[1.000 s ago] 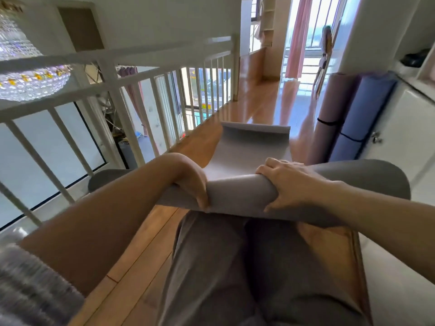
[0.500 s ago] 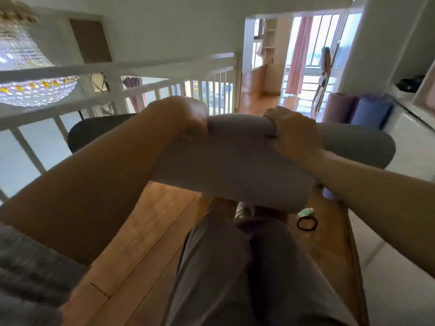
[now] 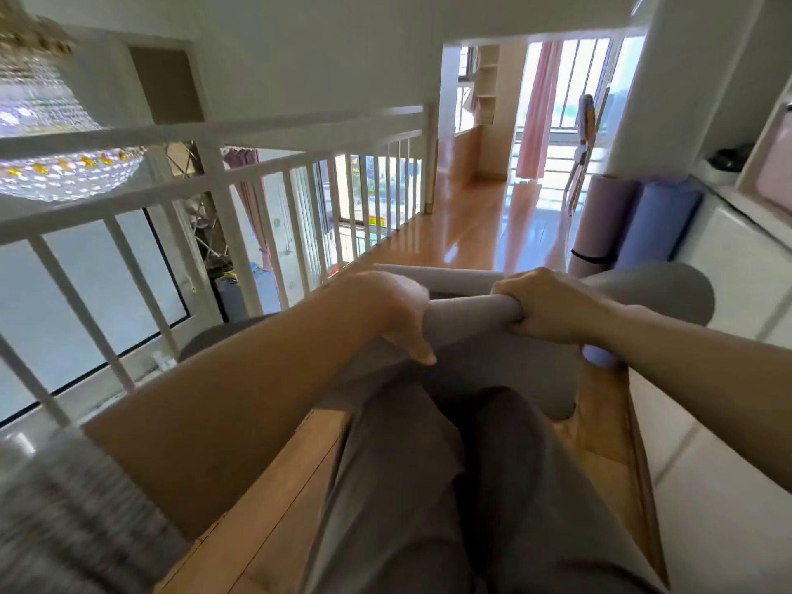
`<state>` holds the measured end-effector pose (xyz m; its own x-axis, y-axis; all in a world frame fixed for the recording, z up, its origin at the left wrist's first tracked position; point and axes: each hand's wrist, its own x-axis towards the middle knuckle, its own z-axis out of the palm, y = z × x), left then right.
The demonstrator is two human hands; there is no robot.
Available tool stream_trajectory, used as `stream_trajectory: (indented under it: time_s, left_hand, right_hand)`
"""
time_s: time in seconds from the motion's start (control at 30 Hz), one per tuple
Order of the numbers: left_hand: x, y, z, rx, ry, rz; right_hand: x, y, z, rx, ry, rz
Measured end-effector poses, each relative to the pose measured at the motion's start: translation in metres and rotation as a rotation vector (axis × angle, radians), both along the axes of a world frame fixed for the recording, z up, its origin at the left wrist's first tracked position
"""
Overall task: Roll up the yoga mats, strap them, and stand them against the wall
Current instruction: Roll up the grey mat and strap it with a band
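A grey yoga mat is held crosswise in front of me, partly rolled, with a loose flap hanging down over my legs and its free end showing beyond my hands. My left hand grips the roll from above, left of centre. My right hand grips it just to the right, fingers curled round the roll. Two rolled mats stand upright against the white cabinet at the right: a mauve mat with a black strap round it, and a blue mat beside it.
A white railing runs along the left over an open drop, with a crystal chandelier beyond it. Wooden floor leads ahead to a bright window. White cabinets line the right side. My grey trousers fill the lower middle.
The mat roll has come down from chest height to lower in front of me, and the roll looks tighter. Both hands keep their grip. The black strap on the floor is now hidden.
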<state>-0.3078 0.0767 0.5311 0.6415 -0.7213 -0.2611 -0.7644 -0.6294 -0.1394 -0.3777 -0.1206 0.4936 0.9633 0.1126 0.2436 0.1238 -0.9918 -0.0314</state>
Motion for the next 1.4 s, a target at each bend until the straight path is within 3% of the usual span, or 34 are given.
stream_trajectory:
  time_s: [0.1, 0.27, 0.43, 0.6, 0.7, 0.77, 0.93, 1.17, 1.4]
  left_hand:
    - [-0.006, -0.007, -0.020, -0.240, -0.118, -0.164]
    - [-0.011, -0.009, -0.048, -0.243, -0.143, -0.338]
    - [-0.008, -0.006, -0.072, -0.340, -0.281, -0.412]
    - [-0.013, -0.014, -0.116, -0.267, -0.340, -0.443]
    - [-0.011, -0.017, -0.142, -0.196, -0.253, -0.417]
    - [-0.003, -0.016, -0.152, -0.265, -0.160, -0.435]
    - [0.014, -0.014, -0.170, -0.469, -0.078, -0.517]
    - [0.029, 0.003, -0.186, -0.516, -0.246, -0.401]
    - [0.038, -0.010, -0.168, -0.567, -0.194, -0.447]
  right_hand:
    - [0.000, 0.014, 0.002, 0.000, 0.157, 0.001]
    - [-0.008, 0.028, -0.010, -0.040, 0.491, -0.078]
    - [-0.024, 0.035, -0.024, -0.155, 0.232, -0.136]
    - [-0.032, 0.029, -0.073, -0.288, 0.111, -0.094]
    - [-0.032, 0.021, -0.104, -0.145, 0.172, -0.101]
    - [-0.030, 0.012, -0.115, -0.055, 0.150, -0.110]
    - [-0.025, -0.012, -0.139, 0.027, -0.121, 0.016]
    - [-0.016, -0.018, -0.149, 0.003, -0.153, 0.056]
    - [0.004, -0.022, -0.140, 0.023, -0.111, 0.049]
